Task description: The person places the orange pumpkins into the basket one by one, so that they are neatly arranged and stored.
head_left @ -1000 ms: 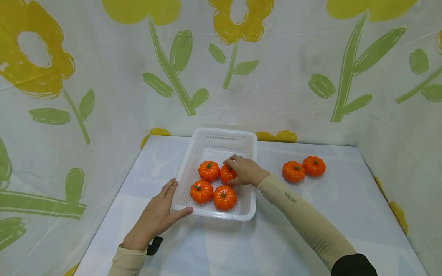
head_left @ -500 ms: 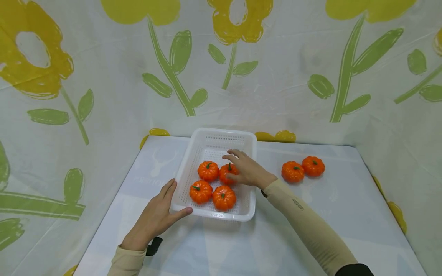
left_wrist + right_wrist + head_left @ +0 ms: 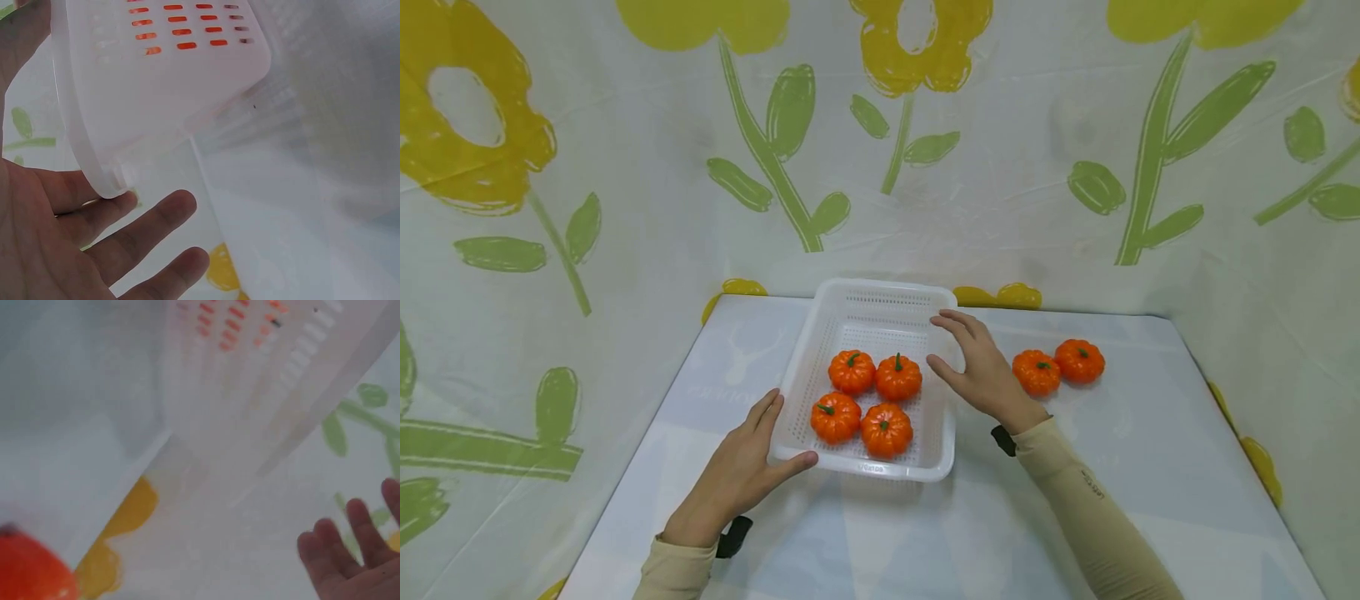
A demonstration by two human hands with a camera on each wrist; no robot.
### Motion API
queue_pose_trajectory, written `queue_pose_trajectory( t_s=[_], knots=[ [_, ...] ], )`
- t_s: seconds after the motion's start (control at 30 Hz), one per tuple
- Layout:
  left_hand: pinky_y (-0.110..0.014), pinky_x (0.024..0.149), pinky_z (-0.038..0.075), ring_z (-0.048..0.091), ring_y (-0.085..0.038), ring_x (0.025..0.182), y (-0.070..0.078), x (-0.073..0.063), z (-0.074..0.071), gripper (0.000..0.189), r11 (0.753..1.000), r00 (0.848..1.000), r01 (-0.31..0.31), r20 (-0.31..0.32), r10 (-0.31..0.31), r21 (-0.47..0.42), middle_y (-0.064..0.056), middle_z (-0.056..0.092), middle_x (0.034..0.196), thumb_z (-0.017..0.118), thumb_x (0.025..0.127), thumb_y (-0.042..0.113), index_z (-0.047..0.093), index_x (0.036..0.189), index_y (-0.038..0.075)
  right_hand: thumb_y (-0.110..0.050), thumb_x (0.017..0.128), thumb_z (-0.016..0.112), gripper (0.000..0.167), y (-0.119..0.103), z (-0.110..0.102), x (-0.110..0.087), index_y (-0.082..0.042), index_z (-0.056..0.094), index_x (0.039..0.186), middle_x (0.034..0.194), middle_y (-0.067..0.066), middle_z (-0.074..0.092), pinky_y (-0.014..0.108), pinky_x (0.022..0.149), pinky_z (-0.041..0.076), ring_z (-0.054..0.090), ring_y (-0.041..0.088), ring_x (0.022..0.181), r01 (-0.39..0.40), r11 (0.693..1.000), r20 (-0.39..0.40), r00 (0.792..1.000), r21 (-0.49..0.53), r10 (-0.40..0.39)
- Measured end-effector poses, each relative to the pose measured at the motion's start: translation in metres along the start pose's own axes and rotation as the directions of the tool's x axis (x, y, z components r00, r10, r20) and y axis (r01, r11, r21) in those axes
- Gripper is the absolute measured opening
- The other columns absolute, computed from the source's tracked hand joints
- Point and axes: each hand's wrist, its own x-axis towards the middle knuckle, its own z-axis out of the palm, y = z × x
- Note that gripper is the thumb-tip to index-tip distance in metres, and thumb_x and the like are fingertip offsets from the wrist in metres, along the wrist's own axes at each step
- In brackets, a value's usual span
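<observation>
In the head view, a white perforated plastic basket point(image 3: 940, 442) holds several small orange pumpkins, among them a back-right pumpkin point(image 3: 898, 377) and a front-right pumpkin point(image 3: 887, 430). My left hand point(image 3: 737, 471) rests against the basket's near-left corner, thumb at the front rim and fingers along the left side. The left wrist view shows those fingers point(image 3: 140, 240) spread and nearly straight beside the rim. Over the basket's right rim hovers my right hand point(image 3: 981, 367), fingers spread, holding nothing. In the right wrist view its fingers point(image 3: 369, 531) are apart from the basket.
Two more pumpkins sit side by side on the table to the right, a nearer pumpkin point(image 3: 1036, 372) and a farther pumpkin point(image 3: 1080, 361). A flower-printed cloth point(image 3: 1000, 167) hangs behind the white table point(image 3: 1150, 467) and at its sides.
My right hand has let go of the back-right pumpkin, leaving it in the basket, and has moved right to the basket's right rim. The left hand stays in place.
</observation>
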Motion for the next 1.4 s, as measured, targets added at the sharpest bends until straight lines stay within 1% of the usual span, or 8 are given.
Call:
queue_pose_trajectory(
  t_s=[0.13,0.33,0.53,0.67,0.87,1.03,1.17,1.4],
  knots=[
    [-0.060,0.103,0.045,0.052,-0.045,0.129,0.001,0.000,0.000,0.116,1.000,1.000,0.004,0.002,-0.004,-0.004,-0.016,0.025,0.164,0.062,0.081,0.079,0.029,0.158,0.000,-0.030,0.092,0.076,0.067,0.026,-0.014,-0.013,-0.007,0.046,0.147,0.154,0.018,0.037,0.061,0.110,0.038,0.034,0.039,0.140,-0.136,0.990,-0.041,0.990,-0.044,0.134],
    [-0.060,0.104,0.045,0.052,-0.045,0.128,0.000,-0.001,-0.001,0.114,1.000,1.000,-0.002,-0.004,0.002,-0.002,-0.016,0.025,0.164,0.063,0.082,0.077,0.028,0.158,0.000,-0.037,0.089,0.078,0.075,0.069,-0.037,-0.038,-0.005,0.044,0.149,0.151,0.023,0.035,0.067,0.106,0.037,0.031,0.044,0.137,-0.351,0.932,-0.066,0.936,-0.093,0.346],
    [-0.060,0.103,0.046,0.052,-0.045,0.128,0.000,0.000,0.000,0.115,1.000,1.000,-0.001,-0.001,0.001,-0.002,-0.017,0.025,0.164,0.063,0.081,0.078,0.028,0.158,0.000,-0.033,0.088,0.079,0.072,0.094,-0.046,-0.063,-0.001,0.049,0.145,0.142,0.028,0.042,0.066,0.100,0.042,0.036,0.046,0.131,-0.373,0.920,-0.107,0.926,-0.122,0.361],
    [-0.060,0.103,0.046,0.053,-0.045,0.128,0.000,-0.001,0.000,0.114,1.000,1.000,-0.003,-0.002,0.003,-0.003,-0.017,0.025,0.164,0.064,0.082,0.077,0.028,0.158,0.000,-0.036,0.088,0.078,0.073,0.101,-0.046,-0.075,0.000,0.049,0.144,0.139,0.029,0.042,0.064,0.094,0.046,0.036,0.047,0.130,-0.408,0.896,-0.096,0.913,-0.177,0.397],
    [-0.060,0.103,0.045,0.052,-0.046,0.128,0.000,-0.001,-0.001,0.114,1.000,1.000,0.004,0.003,-0.004,-0.005,-0.017,0.025,0.164,0.065,0.082,0.075,0.028,0.158,0.000,-0.045,0.089,0.075,0.077,0.106,-0.043,-0.083,0.004,0.051,0.142,0.139,0.031,0.040,0.064,0.096,0.042,0.033,0.051,0.128,-0.421,0.877,-0.081,0.907,-0.233,0.414],
    [-0.060,0.103,0.045,0.052,-0.046,0.128,-0.001,-0.001,-0.001,0.115,1.000,1.000,0.007,0.004,-0.007,-0.002,-0.017,0.025,0.164,0.064,0.082,0.077,0.028,0.158,-0.001,-0.048,0.088,0.076,0.075,0.110,-0.039,-0.087,0.005,0.056,0.137,0.136,0.030,0.043,0.065,0.096,0.041,0.037,0.052,0.123,-0.396,0.878,-0.069,0.917,-0.269,0.392],
    [-0.060,0.103,0.045,0.052,-0.046,0.128,-0.001,0.000,0.000,0.115,1.000,1.000,0.007,0.007,-0.007,-0.004,-0.017,0.025,0.164,0.063,0.081,0.077,0.028,0.158,0.000,-0.039,0.087,0.080,0.070,0.111,-0.038,-0.089,0.005,0.057,0.136,0.135,0.029,0.046,0.066,0.098,0.040,0.040,0.051,0.121,-0.379,0.889,-0.060,0.924,-0.256,0.376],
    [-0.060,0.105,0.044,0.051,-0.046,0.129,0.000,0.000,0.000,0.115,1.000,1.000,-0.006,0.001,0.006,-0.002,-0.018,0.025,0.164,0.064,0.082,0.076,0.027,0.158,-0.001,-0.029,0.086,0.083,0.068,0.107,-0.036,-0.088,0.002,0.051,0.137,0.136,0.030,0.046,0.068,0.101,0.041,0.046,0.046,0.123,-0.393,0.898,-0.013,0.917,-0.199,0.398]
  ],
)
